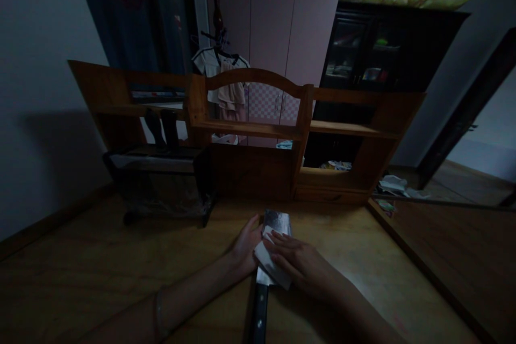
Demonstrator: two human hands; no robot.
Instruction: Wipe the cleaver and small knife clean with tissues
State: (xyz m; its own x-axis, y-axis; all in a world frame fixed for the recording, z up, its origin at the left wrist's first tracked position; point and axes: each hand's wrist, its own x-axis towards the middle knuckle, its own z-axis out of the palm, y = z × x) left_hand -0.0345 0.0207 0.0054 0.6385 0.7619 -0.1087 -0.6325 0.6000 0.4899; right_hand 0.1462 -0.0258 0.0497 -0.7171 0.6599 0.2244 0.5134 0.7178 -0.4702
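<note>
Here we are at the wooden tabletop (100, 274), starting over by its back left corner, where a black rack (159, 193) stands with two dark handles (171, 130) poking up from its top. Behind it, the wooden shelf unit (252, 172) runs along the back edge. Moving right, we come to the left hand (246, 247), a band round its wrist, up against the left side of a cleaver (278, 221); we cannot tell whether those fingers grip it or just steady it. And there's the cleaver itself, mid-tabletop, blade towards the back edge, black handle (260, 314) pointing our way. Across the blade lies a folded white sheet (276, 271), cloth or paper, we can't say which. Right on top, we've got the right hand (300, 260), fingers stretched and close together, holding the sheet against the metal. Further right, we reach the tabletop's raised right edge.
</note>
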